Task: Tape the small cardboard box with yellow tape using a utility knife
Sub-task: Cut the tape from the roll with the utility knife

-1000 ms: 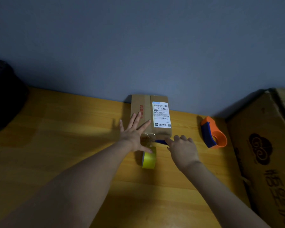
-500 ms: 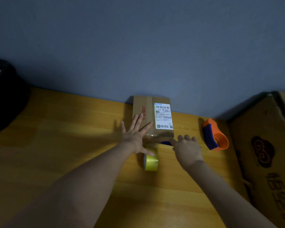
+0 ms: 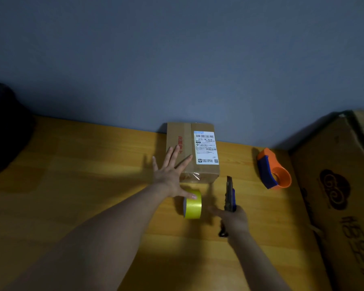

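A small cardboard box (image 3: 200, 172) with a white shipping label lies on the wooden table against the wall. My left hand (image 3: 170, 173) rests flat with spread fingers on the box's near left corner, its thumb touching the roll of yellow tape (image 3: 193, 204), which stands on edge just in front of the box. My right hand (image 3: 232, 220) grips a blue utility knife (image 3: 230, 194) by the handle, its tip pointing away from me toward the box's right front corner, apart from it.
An orange and blue tape dispenser (image 3: 272, 170) sits right of the box. A large cardboard carton (image 3: 343, 198) fills the right side. A dark bag (image 3: 4, 131) stands at the far left. A blue wall bounds the wooden table (image 3: 76, 181) behind.
My right hand has pulled back from the box's front edge toward me, lifting the utility knife clear of it. My left hand stays pressed on the box.
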